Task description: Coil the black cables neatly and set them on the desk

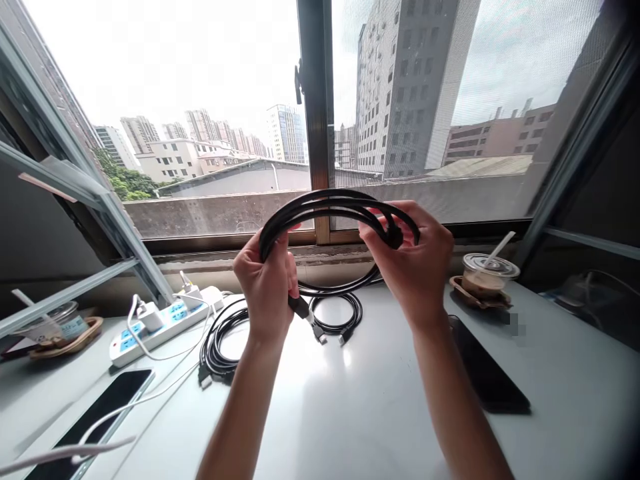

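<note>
A thick black cable is looped into a coil and held up above the white table. My left hand is closed around the coil's left side, and a black plug end sticks out below its fingers. On the right side, my right hand grips the loops, with a dark connector or bunched part by its thumb. Some fingers of both hands are hidden behind the cable. Beneath the hands lie a larger coiled black cable and a smaller coiled black cable with its connectors showing.
A white power strip with plugged-in chargers stands at the left. A phone with a white cord lies before it. A black phone and a lidded drink cup are at the right. Another cup stands far left. The window is behind.
</note>
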The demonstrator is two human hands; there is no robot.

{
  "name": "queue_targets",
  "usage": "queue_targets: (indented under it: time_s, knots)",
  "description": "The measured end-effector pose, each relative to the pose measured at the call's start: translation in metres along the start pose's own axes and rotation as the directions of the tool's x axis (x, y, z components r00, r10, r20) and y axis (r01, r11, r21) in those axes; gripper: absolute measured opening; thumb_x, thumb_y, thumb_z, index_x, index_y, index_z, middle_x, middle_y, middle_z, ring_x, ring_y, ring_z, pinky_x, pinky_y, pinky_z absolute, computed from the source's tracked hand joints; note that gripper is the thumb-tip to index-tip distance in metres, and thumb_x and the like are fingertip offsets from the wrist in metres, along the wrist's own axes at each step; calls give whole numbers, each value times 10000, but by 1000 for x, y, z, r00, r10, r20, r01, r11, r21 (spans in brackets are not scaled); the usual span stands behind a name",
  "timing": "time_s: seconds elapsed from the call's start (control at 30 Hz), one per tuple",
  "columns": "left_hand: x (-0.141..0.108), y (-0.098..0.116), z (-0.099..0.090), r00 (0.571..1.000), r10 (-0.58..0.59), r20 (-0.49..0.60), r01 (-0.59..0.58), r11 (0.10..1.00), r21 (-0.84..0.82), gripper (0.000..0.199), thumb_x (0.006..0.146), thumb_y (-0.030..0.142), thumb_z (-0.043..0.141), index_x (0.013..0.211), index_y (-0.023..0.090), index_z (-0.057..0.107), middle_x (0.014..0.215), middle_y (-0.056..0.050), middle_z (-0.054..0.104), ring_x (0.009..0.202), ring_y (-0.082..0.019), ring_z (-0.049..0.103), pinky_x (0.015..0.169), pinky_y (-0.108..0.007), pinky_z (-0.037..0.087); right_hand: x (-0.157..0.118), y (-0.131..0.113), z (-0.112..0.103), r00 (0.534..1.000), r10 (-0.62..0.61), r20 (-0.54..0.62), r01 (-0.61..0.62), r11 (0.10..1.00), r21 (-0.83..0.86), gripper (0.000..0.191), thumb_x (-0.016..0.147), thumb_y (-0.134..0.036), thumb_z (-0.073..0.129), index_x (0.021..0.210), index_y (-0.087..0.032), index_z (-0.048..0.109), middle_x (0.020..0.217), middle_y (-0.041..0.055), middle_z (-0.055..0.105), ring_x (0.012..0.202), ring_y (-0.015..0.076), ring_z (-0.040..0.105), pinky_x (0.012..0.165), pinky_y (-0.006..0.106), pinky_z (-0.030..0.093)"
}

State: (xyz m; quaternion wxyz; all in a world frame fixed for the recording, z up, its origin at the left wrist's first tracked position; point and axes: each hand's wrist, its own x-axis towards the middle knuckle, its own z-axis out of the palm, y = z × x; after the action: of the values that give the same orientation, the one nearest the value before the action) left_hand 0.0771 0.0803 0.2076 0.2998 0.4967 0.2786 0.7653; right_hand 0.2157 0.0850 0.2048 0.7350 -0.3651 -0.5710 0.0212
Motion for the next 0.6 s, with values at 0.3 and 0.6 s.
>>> queue_targets:
  time_s: [0.3,0.6]
  knots:
    - [-4,-25,11,978,33,205,-46,997,60,294,816,459,578,742,178,620,355,82,402,318,-84,460,346,-207,307,11,5,-19,982,156,103,-151,987,-47,148,800,-320,534,700,-229,593,443,-60,512,315,87,433,322,197,304]
    - [7,-32,5,922,325,213,-382,664,643,321,752,184,602,1068,193,544,830,-17,628,756,-141,603,665,-244,458,9,11,-10,987,-46,156,96,941,-326,271,807,-375,568,612,-201,642,465,-22,514,457,115,479,499,235,324]
